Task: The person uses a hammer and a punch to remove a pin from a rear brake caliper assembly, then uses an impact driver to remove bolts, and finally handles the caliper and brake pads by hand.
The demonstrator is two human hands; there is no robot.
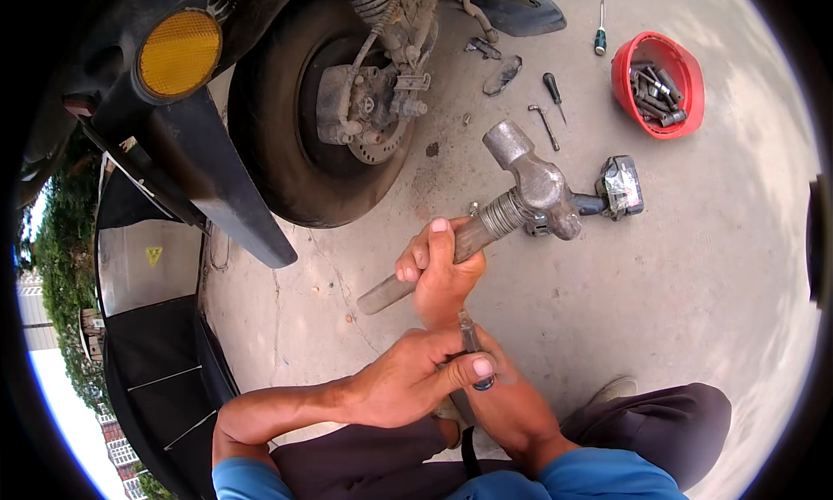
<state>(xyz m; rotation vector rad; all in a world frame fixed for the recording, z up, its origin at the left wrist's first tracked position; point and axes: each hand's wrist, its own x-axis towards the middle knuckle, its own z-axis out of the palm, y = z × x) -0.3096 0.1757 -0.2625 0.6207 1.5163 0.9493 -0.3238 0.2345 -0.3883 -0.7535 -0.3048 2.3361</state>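
A ball-peen hammer [540, 183] is gripped in my right hand [442, 270], its worn metal head pointing up and to the right and its wooden handle wound with wire below the head. My left hand [408, 374] crosses over my right forearm, its fingers closed around a short rod-like tool [469, 335] with a dark lower end; the kind is hard to make out. Beyond the hammer, a cordless power tool [619, 188] lies on the ground, partly hidden by the hammer head. Ahead of my hands stands a vehicle wheel [286, 170] with a dirty brake caliper [343, 105].
A red bowl-like container [691, 84] holds several metal sockets [659, 92]. On the concrete lie a green-handled screwdriver [600, 39], a black-handled screwdriver [550, 88] and a small wrench [545, 127]. A black fender [204, 162] with an orange reflector [180, 53] juts out at the upper left.
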